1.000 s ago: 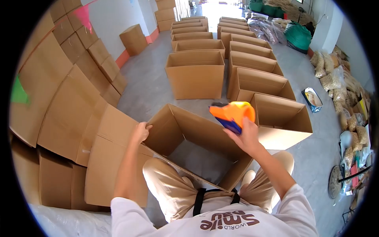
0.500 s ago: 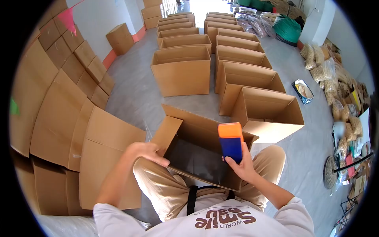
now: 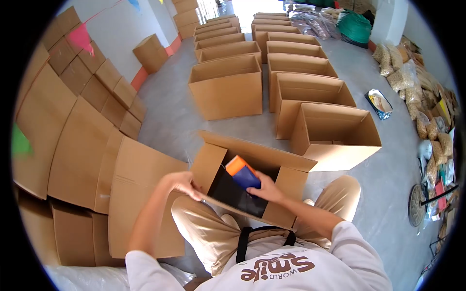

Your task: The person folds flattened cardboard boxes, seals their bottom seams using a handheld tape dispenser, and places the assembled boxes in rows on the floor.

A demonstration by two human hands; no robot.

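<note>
Between my knees stands an open cardboard box, its two short end flaps folded inward and the far long flap sticking up and outward. My right hand grips an orange and blue tape dispenser over the box opening. My left hand is at the near left corner of the box, fingers bent round the edge of the near flap. Part of the box's inside is dark and lies behind the dispenser.
Two rows of open cardboard boxes stretch ahead. Flat cartons and stacked boxes line the left. A small blue-edged container sits on the floor at the right, near filled bags and a round metal base.
The box's end flaps have folded inward. My right hand has brought the dispenser left over the opening, turning it. My left hand has shifted from the far left edge to the near corner.
</note>
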